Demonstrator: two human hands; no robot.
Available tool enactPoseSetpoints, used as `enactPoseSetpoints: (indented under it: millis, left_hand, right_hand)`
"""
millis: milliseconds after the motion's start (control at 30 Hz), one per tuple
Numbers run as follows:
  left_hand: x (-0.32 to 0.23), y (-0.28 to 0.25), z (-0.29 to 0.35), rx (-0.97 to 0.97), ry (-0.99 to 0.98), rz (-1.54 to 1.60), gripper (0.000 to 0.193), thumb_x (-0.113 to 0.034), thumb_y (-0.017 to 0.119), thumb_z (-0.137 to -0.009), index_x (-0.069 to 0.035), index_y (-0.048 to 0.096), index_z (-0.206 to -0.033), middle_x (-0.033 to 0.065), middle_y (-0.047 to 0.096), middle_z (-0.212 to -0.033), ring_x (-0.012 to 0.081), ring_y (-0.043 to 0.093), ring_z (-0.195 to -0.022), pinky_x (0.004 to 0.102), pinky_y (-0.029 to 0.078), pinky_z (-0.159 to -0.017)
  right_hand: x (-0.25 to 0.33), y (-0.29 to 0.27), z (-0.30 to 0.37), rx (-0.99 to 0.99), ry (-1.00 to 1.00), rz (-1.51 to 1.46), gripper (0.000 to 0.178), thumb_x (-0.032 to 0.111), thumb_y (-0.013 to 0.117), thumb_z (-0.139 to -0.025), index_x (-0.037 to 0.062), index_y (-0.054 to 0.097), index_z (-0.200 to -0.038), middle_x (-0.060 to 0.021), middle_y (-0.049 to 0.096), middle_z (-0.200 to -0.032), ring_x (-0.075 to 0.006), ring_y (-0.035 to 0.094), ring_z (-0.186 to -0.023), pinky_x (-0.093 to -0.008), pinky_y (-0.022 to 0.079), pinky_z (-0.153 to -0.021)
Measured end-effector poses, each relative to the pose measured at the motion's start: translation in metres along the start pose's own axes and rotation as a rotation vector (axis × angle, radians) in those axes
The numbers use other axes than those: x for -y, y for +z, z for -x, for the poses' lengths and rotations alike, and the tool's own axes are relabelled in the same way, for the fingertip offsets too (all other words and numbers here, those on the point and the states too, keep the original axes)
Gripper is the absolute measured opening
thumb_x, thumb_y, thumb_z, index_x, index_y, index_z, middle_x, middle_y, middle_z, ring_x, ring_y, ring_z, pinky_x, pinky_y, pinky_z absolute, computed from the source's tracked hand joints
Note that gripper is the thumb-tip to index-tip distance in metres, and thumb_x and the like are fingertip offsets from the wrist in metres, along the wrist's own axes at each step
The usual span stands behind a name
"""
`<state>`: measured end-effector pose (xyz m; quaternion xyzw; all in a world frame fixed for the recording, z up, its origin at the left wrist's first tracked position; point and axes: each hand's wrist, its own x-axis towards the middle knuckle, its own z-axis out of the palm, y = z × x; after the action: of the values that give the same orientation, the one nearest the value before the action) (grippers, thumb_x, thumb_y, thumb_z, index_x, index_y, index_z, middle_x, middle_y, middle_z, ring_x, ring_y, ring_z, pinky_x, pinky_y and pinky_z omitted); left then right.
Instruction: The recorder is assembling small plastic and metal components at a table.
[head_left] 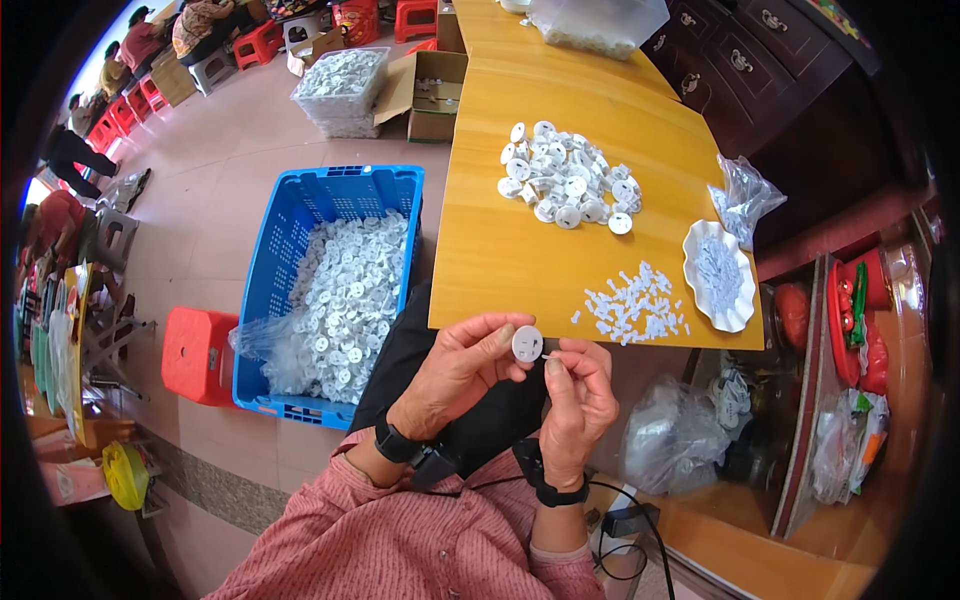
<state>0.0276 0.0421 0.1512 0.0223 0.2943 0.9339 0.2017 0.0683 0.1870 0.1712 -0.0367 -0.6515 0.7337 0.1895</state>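
Observation:
My left hand (462, 362) is closed on a round white plastic disc part (524, 344) with slots in its face, held upright between thumb and fingers just off the table's near edge. Close against the disc's right side, my right hand (578, 398) pinches a small whitish piece (546, 357), mostly hidden by the fingertips. On the table beyond my hands lies a loose spread of small pale plastic pieces (640, 304). Farther back is a heap of similar round white parts (570, 175).
The yellow wooden table (490, 270) has a scalloped white dish (735, 314) of small pieces and a clear bag (750, 195) at its right. To the left stand a blue crate (246, 340) full of white parts and a red stool (195, 355). Other people sit far left.

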Motion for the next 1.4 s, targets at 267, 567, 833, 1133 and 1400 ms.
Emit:
enactPoseSetpoints:
  millis: [267, 567, 833, 1133, 1400]
  left_hand:
    - [0.008, -0.003, 0.006, -0.009, -0.021, 0.057, 0.028, -0.012, 0.057, -0.102, 0.002, 0.063, -0.126, 0.0137, 0.069, -0.11, 0.0193, 0.069, -0.088, 0.0311, 0.059, -0.078]
    - [0.009, -0.008, 0.008, 0.005, -0.039, 0.03, 0.028, -0.012, 0.058, -0.102, 0.002, 0.064, -0.125, 0.0107, 0.07, -0.111, 0.0155, 0.068, -0.086, 0.0279, 0.059, -0.077]
    - [0.009, -0.008, 0.009, -0.006, -0.049, 0.013, 0.028, -0.012, 0.059, -0.101, 0.003, 0.065, -0.124, 0.01, 0.07, -0.109, 0.0145, 0.068, -0.085, 0.0275, 0.059, -0.076]
    - [0.007, -0.003, 0.011, -0.044, -0.022, -0.088, 0.026, -0.011, 0.061, -0.1, 0.003, 0.066, -0.122, 0.0096, 0.07, -0.107, 0.013, 0.067, -0.084, 0.0262, 0.058, -0.075]
    - [0.004, 0.002, 0.012, -0.106, -0.005, -0.243, 0.024, -0.012, 0.063, -0.1, 0.003, 0.068, -0.117, 0.0074, 0.071, -0.1, 0.0102, 0.067, -0.078, 0.0233, 0.058, -0.07]
  right_hand:
    - [-0.002, 0.007, 0.002, 0.002, -0.041, 0.026, 0.007, -0.001, 0.069, -0.089, -0.0013, 0.069, -0.096, -0.0122, 0.057, -0.116, -0.0195, 0.057, -0.106, -0.0326, 0.048, -0.092]
    - [-0.005, 0.007, 0.001, 0.022, -0.05, 0.089, 0.007, 0.001, 0.071, -0.089, 0.0001, 0.07, -0.096, -0.0119, 0.058, -0.115, -0.0193, 0.057, -0.105, -0.0325, 0.048, -0.091]
    - [-0.007, 0.006, 0.003, 0.023, -0.065, 0.156, 0.008, 0.002, 0.072, -0.087, 0.0017, 0.07, -0.095, -0.0112, 0.06, -0.112, -0.0206, 0.059, -0.103, -0.0329, 0.048, -0.09]
    - [-0.005, 0.008, 0.004, 0.013, -0.089, 0.234, 0.007, 0.003, 0.072, -0.087, 0.0024, 0.069, -0.093, -0.0115, 0.062, -0.108, -0.0224, 0.061, -0.1, -0.0339, 0.049, -0.087]
    - [-0.006, 0.007, 0.004, 0.03, -0.126, 0.318, 0.007, 0.003, 0.071, -0.085, 0.0017, 0.068, -0.091, -0.0113, 0.064, -0.104, -0.0232, 0.064, -0.096, -0.0346, 0.051, -0.085]
